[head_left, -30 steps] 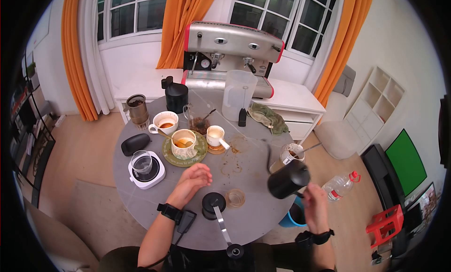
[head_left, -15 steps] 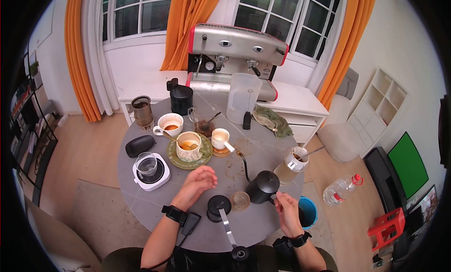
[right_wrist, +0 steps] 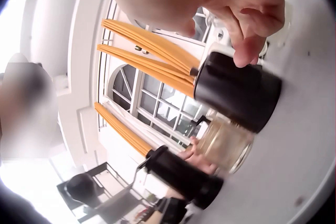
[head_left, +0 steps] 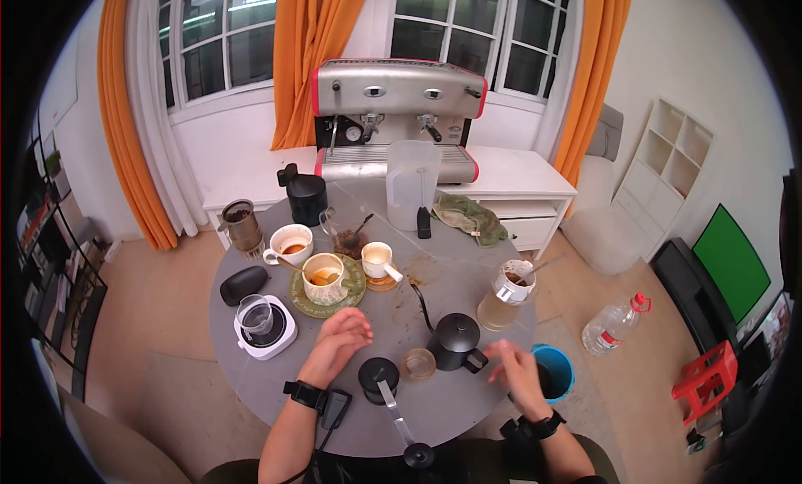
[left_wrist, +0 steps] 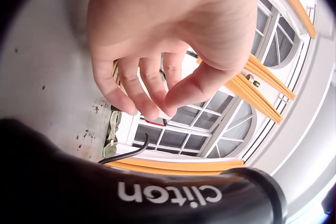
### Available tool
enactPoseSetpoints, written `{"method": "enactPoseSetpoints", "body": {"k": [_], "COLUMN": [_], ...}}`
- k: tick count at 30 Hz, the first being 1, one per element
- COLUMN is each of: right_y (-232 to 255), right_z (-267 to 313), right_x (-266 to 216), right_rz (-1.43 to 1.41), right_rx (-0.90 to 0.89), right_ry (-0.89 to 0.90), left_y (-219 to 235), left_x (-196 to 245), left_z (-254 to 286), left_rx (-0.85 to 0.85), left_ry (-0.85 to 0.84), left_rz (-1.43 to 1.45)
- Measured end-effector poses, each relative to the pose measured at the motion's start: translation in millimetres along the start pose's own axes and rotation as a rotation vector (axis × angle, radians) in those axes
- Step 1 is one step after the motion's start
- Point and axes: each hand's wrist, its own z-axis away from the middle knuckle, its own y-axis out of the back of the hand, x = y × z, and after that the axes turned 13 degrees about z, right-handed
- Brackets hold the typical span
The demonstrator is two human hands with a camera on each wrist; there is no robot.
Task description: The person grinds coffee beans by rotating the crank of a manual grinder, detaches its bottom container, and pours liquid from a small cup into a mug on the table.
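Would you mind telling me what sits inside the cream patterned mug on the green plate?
The cream patterned mug on the green plate holds brownish-orange liquid, with a spoon handle leaning out. The spoon's bowl is hidden below the rim.

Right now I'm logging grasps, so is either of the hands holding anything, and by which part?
Nothing is held. The right hand is off the black kettle, beside its handle. The left hand rests on the table, fingers loosely curled.

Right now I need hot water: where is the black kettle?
In the head view the black kettle stands on the round table, just right of the small glass.
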Motion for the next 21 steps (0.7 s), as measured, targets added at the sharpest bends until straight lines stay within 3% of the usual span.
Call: {"method": "enactPoseSetpoints", "body": {"k": [1, 2, 4, 5, 8, 10, 18, 20, 21], "right_y": [9.2, 21.0, 34.3, 38.1, 42.8, 40.0, 36.8, 38.4, 38.5], "right_z": [-14.3, -19.1, -48.5, -61.5, -98.9, -121.2, -125.4, -127.5, -129.3], "right_x": [24.1, 13.3, 37.7, 40.6, 49.9, 59.5, 47.0, 44.7, 45.8], "right_rz": [0.123, 0.322, 0.59, 0.58, 0.665, 0.233, 0.102, 0.143, 0.208], "right_rx": [0.126, 0.197, 0.398, 0.408, 0.36, 0.076, 0.017, 0.023, 0.034], "right_ry": [0.081, -0.003, 0.223, 0.217, 0.376, 0.308, 0.351, 0.379, 0.383], "left_y": [-0.6, 0.0, -0.4, -5.0, -19.7, -35.1, -103.6, -129.1, -136.9], "left_x": [0.7, 1.8, 3.1, 4.8, 14.0, 24.9, 64.9, 65.8, 62.6], "left_z": [0.1, -0.8, -3.7, -5.3, -11.0, -11.4, -30.4, -45.2, -52.7], "left_rx": [0.004, -0.004, -0.03, -0.036, -0.076, -0.101, -0.138, -0.291, -0.29], "left_ry": [-0.022, -0.018, -0.076, -0.091, -0.106, -0.12, -0.073, -0.038, -0.047], "left_rz": [0.038, 0.028, 0.052, 0.045, -0.026, -0.074, -0.461, -0.714, -0.712]}}
